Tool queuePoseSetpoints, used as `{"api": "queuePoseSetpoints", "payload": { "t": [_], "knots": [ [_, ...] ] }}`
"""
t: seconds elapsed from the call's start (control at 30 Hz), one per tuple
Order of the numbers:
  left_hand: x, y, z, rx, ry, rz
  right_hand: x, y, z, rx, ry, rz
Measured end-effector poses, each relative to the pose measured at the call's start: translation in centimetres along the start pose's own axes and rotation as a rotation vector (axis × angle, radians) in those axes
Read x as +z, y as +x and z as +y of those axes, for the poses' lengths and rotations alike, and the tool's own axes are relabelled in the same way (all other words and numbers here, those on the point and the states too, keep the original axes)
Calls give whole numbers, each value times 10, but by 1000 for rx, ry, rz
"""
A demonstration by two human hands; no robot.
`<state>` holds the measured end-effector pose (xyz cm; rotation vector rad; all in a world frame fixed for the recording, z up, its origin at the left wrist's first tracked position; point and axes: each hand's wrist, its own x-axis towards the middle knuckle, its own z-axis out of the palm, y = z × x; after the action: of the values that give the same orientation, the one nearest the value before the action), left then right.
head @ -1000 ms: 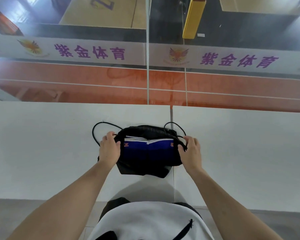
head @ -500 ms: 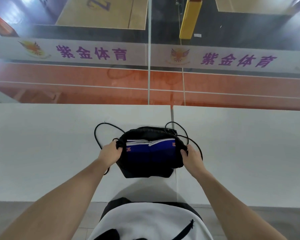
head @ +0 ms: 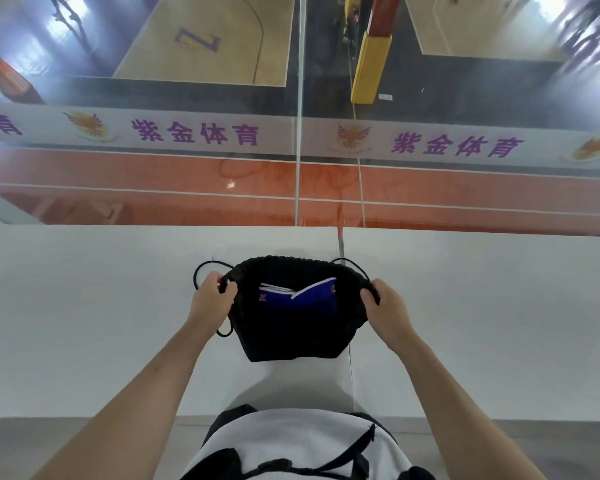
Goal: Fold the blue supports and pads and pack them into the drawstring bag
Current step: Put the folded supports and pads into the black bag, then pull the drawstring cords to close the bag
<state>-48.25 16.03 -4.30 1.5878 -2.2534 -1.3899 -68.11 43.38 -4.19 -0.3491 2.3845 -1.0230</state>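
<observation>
Black fabric drawstring bag [head: 291, 327] sits centre frame on the white desk [head: 84, 306], folded blue supports [head: 302, 297] inside the half-gathered mouth. Left hand [head: 211, 299] and right hand [head: 387, 308] grip clamped on the thin black cords [head: 201, 271] at opposite ends; mouth axis runs left-right, so closing likely needs an outward pull.

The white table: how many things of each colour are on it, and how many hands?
Black: 1, the drawstring bag
Blue: 1 visible bundle of supports inside the bag; separate pieces cannot be told apart
Hands: 2, left hand and right hand, each gripping a side of the bag mouth
Total: 4
</observation>
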Motion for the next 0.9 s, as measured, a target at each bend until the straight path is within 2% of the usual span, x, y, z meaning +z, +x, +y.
{"api": "queuePoseSetpoints", "payload": {
  "t": [0.2,0.27,0.4,0.47,0.53,0.67,0.77,0.83,0.9],
  "knots": [
    [-31,-3,24,47,-137,63,-28,-5,-26,-77,98,35],
    [-43,1,28,67,-71,73,-39,-7,-36,-106,128,51],
    [-60,3,41,-4,41,97,-58,-13,-57,-173,163,64],
    [-68,6,47,-13,101,48,-63,-17,-64,-197,158,63],
    [-72,7,52,52,114,-23,-65,-20,-68,-204,160,64],
    [-73,-4,75,184,-90,28,-68,-24,-76,-228,181,82],
    [-74,-9,90,217,-265,57,-70,-24,-81,-242,211,100],
    [-73,-11,91,195,-329,-16,-68,-24,-82,-229,226,64],
    [-69,-12,86,182,-326,-156,-63,-24,-79,-207,163,-39]
  ]
}}
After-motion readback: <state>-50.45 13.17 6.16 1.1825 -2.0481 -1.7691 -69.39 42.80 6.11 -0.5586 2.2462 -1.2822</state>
